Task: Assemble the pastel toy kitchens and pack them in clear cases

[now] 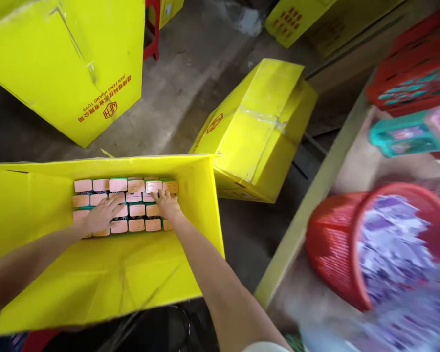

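Both my hands reach down into a deep yellow cardboard box (143, 274). Rows of small packs with pink ends (137, 210) and teal edges stand close together at its bottom. My left hand (104, 213) lies on the packs left of the middle, fingers stretched out over their tops. Toward the right end of the rows, my right hand (167, 204) touches the packs with its fingers spread. Neither hand has lifted a pack. The packs under my palms are hidden.
A closed yellow carton (256, 132) stands beyond the box, and a larger one (66, 63) at upper left. On the right bench (297, 244), a red basket (333, 239) holds purple-white paper pieces. Near it are a teal-and-pink pack (407, 133) and a red crate (418, 63).
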Action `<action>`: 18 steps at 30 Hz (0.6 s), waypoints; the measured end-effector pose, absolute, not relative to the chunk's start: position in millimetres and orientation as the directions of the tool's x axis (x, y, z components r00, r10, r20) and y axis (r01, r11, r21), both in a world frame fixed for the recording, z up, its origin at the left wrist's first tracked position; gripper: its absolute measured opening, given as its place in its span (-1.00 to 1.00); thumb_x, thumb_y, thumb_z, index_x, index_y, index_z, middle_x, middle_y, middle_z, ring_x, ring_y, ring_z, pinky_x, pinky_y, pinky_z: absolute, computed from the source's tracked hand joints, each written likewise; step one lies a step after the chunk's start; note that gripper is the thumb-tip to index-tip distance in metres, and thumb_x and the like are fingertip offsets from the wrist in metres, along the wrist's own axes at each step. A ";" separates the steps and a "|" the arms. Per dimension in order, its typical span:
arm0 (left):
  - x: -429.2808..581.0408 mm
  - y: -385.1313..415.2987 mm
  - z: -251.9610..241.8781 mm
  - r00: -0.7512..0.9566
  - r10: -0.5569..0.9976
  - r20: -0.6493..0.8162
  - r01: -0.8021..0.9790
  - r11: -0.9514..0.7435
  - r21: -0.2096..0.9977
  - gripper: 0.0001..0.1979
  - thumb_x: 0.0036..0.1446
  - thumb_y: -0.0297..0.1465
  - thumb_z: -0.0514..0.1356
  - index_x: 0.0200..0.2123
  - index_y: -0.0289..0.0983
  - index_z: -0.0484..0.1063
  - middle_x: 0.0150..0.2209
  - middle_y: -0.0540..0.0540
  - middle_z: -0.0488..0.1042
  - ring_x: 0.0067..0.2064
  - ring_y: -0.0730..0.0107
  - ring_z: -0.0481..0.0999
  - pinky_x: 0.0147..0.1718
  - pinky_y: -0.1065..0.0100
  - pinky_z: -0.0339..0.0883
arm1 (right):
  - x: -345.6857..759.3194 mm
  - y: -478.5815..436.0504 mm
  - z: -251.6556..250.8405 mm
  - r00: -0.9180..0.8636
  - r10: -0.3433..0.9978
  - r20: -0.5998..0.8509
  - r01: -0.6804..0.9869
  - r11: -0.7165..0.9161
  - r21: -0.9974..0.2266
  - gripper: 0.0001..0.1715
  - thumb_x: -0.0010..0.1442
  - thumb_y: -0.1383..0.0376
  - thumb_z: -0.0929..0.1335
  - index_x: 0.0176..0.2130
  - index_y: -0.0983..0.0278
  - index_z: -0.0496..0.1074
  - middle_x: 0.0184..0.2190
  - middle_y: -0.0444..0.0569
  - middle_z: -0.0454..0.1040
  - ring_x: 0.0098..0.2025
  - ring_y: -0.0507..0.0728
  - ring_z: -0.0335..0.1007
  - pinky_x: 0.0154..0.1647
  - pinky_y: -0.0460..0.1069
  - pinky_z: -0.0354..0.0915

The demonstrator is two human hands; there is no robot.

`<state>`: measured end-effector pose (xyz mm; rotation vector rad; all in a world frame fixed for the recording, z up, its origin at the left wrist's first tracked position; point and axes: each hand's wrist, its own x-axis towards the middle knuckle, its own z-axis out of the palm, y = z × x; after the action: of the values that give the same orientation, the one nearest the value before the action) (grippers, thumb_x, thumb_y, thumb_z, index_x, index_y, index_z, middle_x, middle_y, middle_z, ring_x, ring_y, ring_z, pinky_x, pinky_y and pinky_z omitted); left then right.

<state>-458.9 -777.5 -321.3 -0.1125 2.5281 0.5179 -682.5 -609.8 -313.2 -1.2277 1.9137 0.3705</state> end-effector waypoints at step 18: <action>-556.6 -848.0 -574.5 -0.812 -0.108 -0.573 -0.208 0.972 0.113 -0.16 0.29 0.06 0.06 0.48 -0.10 -0.18 0.41 -0.39 0.00 0.22 -0.29 0.13 0.15 -0.12 -0.03 | -798.9 -608.2 -575.5 -0.072 -0.810 -0.582 -0.916 0.284 -0.282 0.00 0.29 0.01 0.31 0.48 0.25 -0.18 0.37 0.31 0.15 0.23 0.48 0.18 0.22 0.31 0.06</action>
<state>-556.6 -848.0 -574.5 -0.2217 2.5229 0.2274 -798.9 -608.2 -575.5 -1.5470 1.8986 0.2068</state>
